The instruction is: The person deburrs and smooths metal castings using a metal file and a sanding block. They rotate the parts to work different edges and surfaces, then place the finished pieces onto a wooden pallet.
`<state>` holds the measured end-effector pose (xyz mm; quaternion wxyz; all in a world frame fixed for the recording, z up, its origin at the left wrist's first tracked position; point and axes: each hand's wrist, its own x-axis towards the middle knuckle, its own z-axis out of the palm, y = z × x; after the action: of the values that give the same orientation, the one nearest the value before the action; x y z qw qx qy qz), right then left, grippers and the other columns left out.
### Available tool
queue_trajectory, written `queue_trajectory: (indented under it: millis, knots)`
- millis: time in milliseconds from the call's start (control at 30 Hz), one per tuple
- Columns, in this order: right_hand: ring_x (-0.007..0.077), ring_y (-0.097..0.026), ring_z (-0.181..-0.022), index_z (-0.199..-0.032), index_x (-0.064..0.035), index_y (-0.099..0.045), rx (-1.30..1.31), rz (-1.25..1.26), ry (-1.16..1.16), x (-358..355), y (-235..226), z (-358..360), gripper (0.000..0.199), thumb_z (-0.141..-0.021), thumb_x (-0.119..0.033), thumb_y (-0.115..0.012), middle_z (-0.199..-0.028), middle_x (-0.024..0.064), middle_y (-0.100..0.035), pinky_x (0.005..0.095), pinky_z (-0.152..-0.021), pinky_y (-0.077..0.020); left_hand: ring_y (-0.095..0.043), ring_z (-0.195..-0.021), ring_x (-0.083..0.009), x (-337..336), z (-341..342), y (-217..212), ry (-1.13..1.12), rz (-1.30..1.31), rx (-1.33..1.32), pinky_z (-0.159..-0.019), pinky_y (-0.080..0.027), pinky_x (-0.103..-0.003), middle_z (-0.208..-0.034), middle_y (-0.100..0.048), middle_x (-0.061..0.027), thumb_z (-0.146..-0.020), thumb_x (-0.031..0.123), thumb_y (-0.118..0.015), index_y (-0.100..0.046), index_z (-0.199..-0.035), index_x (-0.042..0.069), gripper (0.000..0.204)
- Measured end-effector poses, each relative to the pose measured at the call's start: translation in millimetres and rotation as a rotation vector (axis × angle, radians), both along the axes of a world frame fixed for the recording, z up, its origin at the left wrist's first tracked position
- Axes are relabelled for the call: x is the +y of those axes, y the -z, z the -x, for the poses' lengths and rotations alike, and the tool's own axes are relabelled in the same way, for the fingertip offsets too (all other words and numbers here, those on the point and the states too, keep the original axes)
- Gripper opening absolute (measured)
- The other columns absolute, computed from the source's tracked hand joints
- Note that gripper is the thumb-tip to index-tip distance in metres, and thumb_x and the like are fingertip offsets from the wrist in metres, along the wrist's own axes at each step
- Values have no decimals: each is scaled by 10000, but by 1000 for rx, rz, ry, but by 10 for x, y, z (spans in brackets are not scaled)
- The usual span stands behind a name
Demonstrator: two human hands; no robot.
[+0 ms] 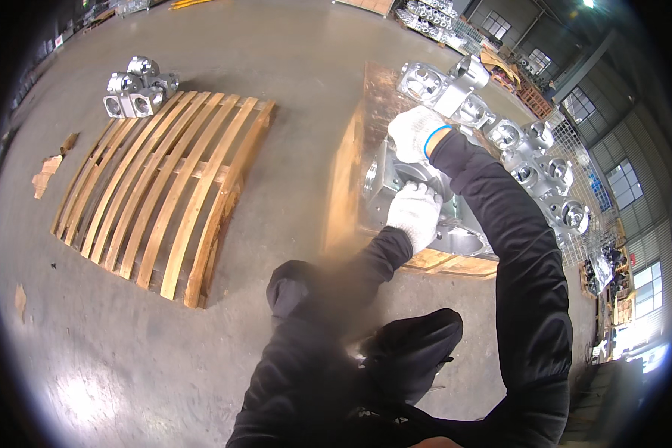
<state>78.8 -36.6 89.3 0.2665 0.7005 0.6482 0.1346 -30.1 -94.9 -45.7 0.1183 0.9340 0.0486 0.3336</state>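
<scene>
My left hand [414,213], in a white knit glove, curls its fingers over the near rim of a silver metal casting [413,172]. On the far side of that casting my right hand [418,133], gloved in white with a blue cuff edge, is closed; its fingertips are mostly hidden. The casting lies on a brown wooden crate top [378,84], and my hands cover part of it. Beyond my right hand sits a similar casting [424,84] with round openings. Another silver casting [459,241] shows close to my left hand at the near edge.
A slatted wooden pallet [215,224] lies to the left, with several stacked castings [138,93] at its far end. More castings [526,175] stand right of my right arm, beside a wire mesh cage [579,157]. Torn cardboard [46,176] lies on the floor.
</scene>
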Motion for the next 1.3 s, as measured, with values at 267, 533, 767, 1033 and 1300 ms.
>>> queue_trajectory:
  millis: [267,533,767,1033,1300]
  knots:
    - [401,-737,-756,-793,-50,-790,77,10,-230,-511,39,308,259,-739,-296,-730,-767,208,-727,470,-686,-590,-671,-1097,-344,-32,-73,125,-15,196,-177,-955,-523,-454,-1102,-728,-178,-889,204,-633,-706,-1159,25,332]
    - [341,-717,-732,-769,-120,-738,159,-203,-373,-878,150,486,162,-783,-277,-702,-760,137,-710,465,-675,-556,-612,-1215,-412,-94,-58,139,-95,304,-193,-1027,-493,-517,-1343,-631,-221,-866,222,-651,-620,-1356,37,524]
    - [411,-732,-856,-1192,-104,-702,272,-917,101,-2258,224,-214,313,-1017,-353,-630,-942,199,-751,482,-753,-580,-693,-1068,-354,18,92,-253,34,17,203,-953,-523,-484,-1149,-714,-202,-1003,453,-603,-703,-1148,36,453]
    - [359,-772,-906,-1173,3,-704,461,-1337,896,-4108,1560,-832,320,-1050,-282,-625,-966,227,-767,413,-795,-580,-712,-1089,-365,555,-240,-717,2,235,355,-971,-551,-466,-1145,-743,-226,-851,495,-774,-722,-1216,78,556]
    - [448,-714,-885,-1242,-109,-694,307,-1494,869,-4195,1919,-959,330,-984,-306,-641,-948,239,-744,534,-793,-568,-651,-1248,-395,1168,-541,115,-107,751,91,-1052,-526,-422,-1403,-620,-261,-809,98,-717,-411,-1545,11,802]
